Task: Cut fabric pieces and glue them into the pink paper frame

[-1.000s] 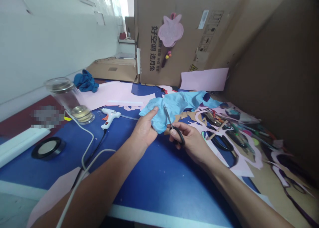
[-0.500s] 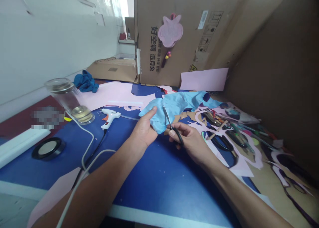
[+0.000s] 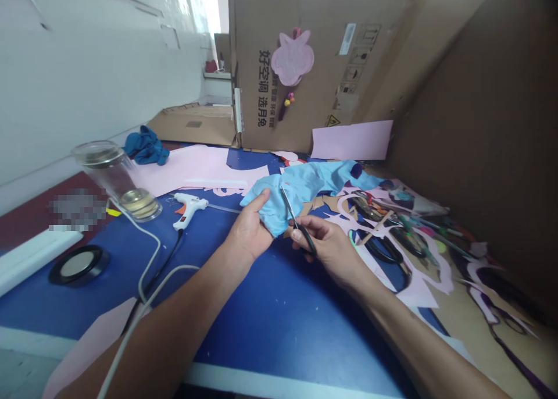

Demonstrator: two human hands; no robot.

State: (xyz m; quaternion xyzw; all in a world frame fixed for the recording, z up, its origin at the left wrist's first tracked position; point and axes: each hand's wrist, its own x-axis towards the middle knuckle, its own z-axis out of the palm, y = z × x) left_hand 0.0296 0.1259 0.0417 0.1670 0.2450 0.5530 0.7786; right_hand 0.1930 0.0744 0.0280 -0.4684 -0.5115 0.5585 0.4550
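Note:
A crumpled light blue cloth (image 3: 305, 181) stretches across the middle of the table toward the right. Its near end is gripped by my left hand (image 3: 250, 231), thumb on top and the other fingers underneath, mostly hidden. In my right hand (image 3: 325, 245) is a pair of scissors (image 3: 308, 239) with black handles. The blades lie against the cloth, pointing away from me and a little to the left. Whether the blades are apart cannot be made out.
Left of my hands lie a white glue gun (image 3: 188, 207), a glass cup (image 3: 126, 181), a black tape roll (image 3: 78, 265) and a white cable (image 3: 146, 253). Pink paper scraps (image 3: 418, 291) and tools clutter the right. A cardboard box (image 3: 322, 96) stands behind.
The view has shifted slightly, so everything sits a little further left. Both hands keep their hold, with the scissors still against the cloth.

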